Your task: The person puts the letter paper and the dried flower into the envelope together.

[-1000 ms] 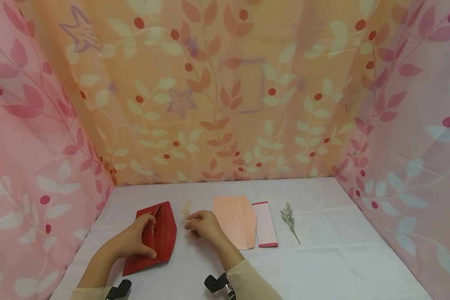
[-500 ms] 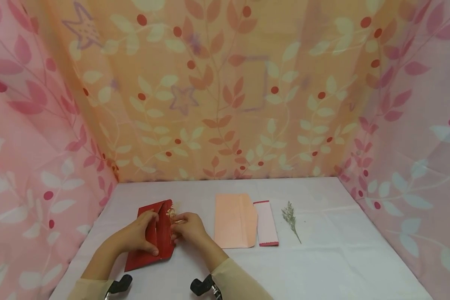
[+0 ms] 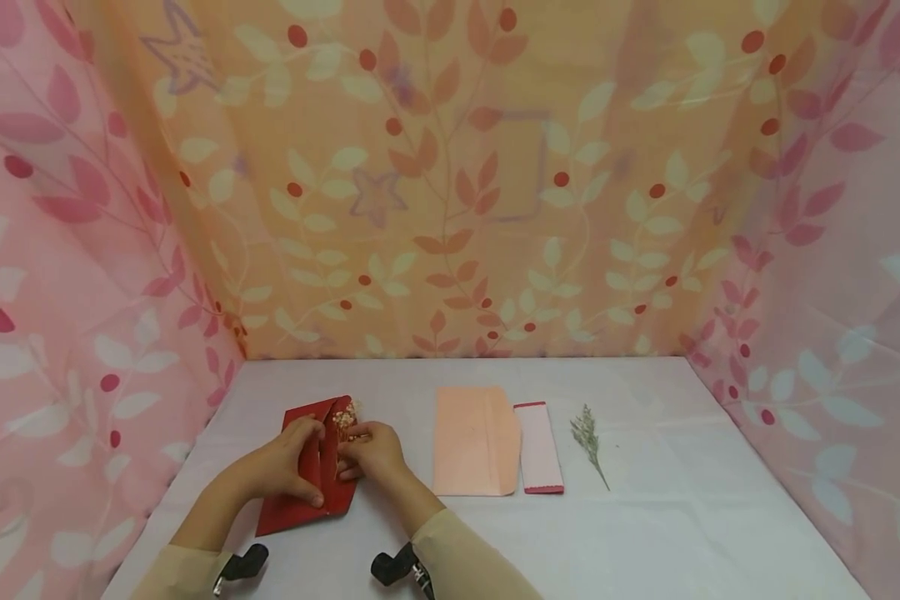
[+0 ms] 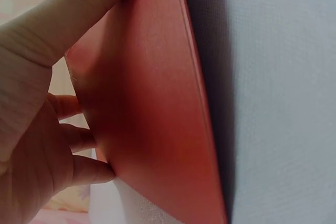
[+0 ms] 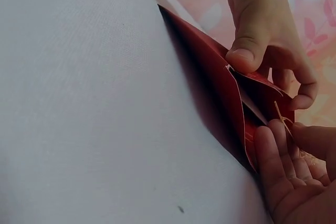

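Observation:
A red envelope (image 3: 337, 498) stands tilted at the left of the white table, flap toward the right. My left hand (image 3: 279, 468) grips it across its width, thumb at the near edge and fingers at the far one. In the right wrist view the envelope (image 5: 212, 69) gapes at its mouth under that squeeze. My right hand (image 3: 378, 457) pinches a dried sprig with small cream flowers (image 3: 347, 414) over the flap. The sprig's thin stem (image 5: 278, 111) shows just outside the mouth. In the left wrist view, the envelope's broad red face (image 4: 152, 98) lies between thumb and fingers.
To the right lie a peach envelope (image 3: 465, 442), a narrow pale pink packet (image 3: 540, 450) with red ends, touching or very near it, and a grey-green dried sprig (image 3: 587, 433). Floral cloth (image 3: 450, 208) encloses the table at the back and sides.
My right hand has moved left from the white cloth to the red envelope, bringing the cream-flowered sprig over the flap. My left hand keeps its grip on the envelope.

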Demonstrator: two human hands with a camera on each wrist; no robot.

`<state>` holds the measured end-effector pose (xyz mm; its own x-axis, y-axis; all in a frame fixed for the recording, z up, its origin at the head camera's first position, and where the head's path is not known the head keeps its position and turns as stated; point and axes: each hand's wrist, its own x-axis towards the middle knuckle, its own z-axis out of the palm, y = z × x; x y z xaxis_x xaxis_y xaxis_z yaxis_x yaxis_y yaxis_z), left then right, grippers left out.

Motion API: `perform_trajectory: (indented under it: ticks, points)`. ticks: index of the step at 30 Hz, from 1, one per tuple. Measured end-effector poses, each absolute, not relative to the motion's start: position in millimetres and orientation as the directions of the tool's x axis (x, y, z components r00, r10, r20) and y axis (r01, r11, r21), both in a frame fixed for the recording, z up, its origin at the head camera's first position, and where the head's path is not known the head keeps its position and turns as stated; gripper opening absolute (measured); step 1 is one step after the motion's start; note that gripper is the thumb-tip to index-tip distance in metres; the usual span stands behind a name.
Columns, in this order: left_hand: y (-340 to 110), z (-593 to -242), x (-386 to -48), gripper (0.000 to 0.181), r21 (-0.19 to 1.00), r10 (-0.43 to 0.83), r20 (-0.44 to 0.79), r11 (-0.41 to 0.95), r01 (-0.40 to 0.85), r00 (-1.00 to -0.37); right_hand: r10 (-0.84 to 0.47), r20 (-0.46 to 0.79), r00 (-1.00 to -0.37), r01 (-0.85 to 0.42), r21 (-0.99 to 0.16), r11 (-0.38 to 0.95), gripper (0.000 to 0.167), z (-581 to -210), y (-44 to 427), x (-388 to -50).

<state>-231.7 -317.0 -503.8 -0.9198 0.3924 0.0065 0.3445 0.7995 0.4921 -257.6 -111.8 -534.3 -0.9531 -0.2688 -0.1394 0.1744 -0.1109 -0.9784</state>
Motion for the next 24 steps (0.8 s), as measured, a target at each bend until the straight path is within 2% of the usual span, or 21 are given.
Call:
perform_trajectory:
  ticks: [9, 19, 24]
  points:
    - [-317.5, -504.3, -230.8, 0.102, 0.491, 0.37, -0.016, 0.812, 0.315, -0.929, -0.251, -0.148, -0.957, 0.177, -0.979, -0.099, 0.029, -533.5, -118.7, -258.9]
    - [-315.3, -499.9, -228.4, 0.101, 0.517, 0.369, -0.006, 0.797, 0.313, -0.929, -0.199, -0.2, -0.959, 0.223, -0.97, -0.098, 0.022, -526.6, -131.9, -253.9]
    - [-317.8, -503.0, -228.8, 0.102, 0.502, 0.365, 0.001, 0.805, 0.317, -0.931, -0.169, -0.212, -0.963, 0.234, -0.964, -0.126, 0.023, -525.9, -138.6, -251.6]
